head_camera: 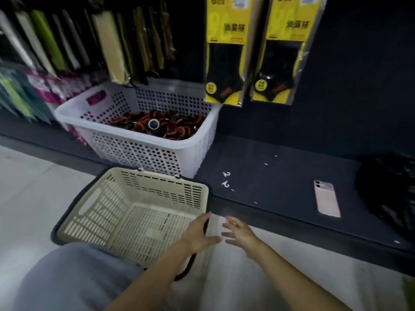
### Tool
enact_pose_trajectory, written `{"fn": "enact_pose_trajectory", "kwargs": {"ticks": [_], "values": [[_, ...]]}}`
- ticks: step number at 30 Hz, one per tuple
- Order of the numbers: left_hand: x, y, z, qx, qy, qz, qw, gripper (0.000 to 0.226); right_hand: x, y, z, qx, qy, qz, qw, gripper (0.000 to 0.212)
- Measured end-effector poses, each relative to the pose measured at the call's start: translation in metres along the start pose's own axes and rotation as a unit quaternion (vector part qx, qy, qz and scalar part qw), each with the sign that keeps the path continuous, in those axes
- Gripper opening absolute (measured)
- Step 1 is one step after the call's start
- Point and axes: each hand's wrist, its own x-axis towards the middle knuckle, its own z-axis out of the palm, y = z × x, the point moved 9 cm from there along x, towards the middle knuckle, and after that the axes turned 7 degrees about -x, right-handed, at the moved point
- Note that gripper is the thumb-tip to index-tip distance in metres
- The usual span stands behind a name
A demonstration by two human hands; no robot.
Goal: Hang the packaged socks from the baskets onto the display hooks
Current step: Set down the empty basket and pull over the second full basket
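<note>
Head, left hand (197, 232) at basket (157, 185), right hand (238, 232) splayed

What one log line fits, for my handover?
left hand at rim of empty beige plastic basket; right hand open; white perforated basket holds red-black items

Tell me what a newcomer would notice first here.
Two yellow sock packs hanging top centre on the dark wall stand out most. Below them to the left, a white basket on the ledge holds red-and-black items. Nearest, the left hand and right hand are spread open at the right rim of a beige basket on the floor.
</note>
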Motion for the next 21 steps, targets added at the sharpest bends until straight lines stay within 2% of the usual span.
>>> {"fn": "enact_pose_trajectory", "kwargs": {"ticks": [2, 4, 7, 11, 14, 15, 18, 21], "values": [[0.012, 0.041, 0.023, -0.014, -0.01, 0.05, 0.999, 0.086, -0.018, 0.014, -0.068, -0.032, 0.072, -0.014, 0.997, 0.035], [0.02, 0.076, 0.063, -0.044, -0.06, 0.071, 0.995, 0.086, -0.051, 0.034, -0.154, -0.076, 0.184, -0.016, 0.98, 0.035], [0.022, 0.125, 0.143, -0.072, -0.163, 0.074, 0.981, 0.084, -0.133, 0.071, -0.288, -0.113, 0.374, 0.015, 0.92, 0.033], [0.001, 0.181, 0.252, -0.092, -0.254, 0.091, 0.959, 0.072, -0.241, 0.142, -0.399, -0.135, 0.497, 0.087, 0.853, 0.027], [-0.023, 0.205, 0.314, -0.109, -0.291, 0.08, 0.947, 0.064, -0.281, 0.181, -0.426, -0.16, 0.51, 0.144, 0.833, 0.009], [-0.031, 0.209, 0.33, -0.111, -0.301, 0.077, 0.944, 0.062, -0.282, 0.192, -0.43, -0.178, 0.499, 0.152, 0.834, 0.011], [-0.045, 0.211, 0.363, -0.1, -0.316, 0.071, 0.941, 0.061, -0.275, 0.2, -0.436, -0.274, 0.469, 0.135, 0.829, 0.04], [-0.05, 0.201, 0.379, -0.088, -0.312, 0.057, 0.944, 0.06, -0.254, 0.205, -0.435, -0.383, 0.408, 0.184, 0.808, 0.049]]}}
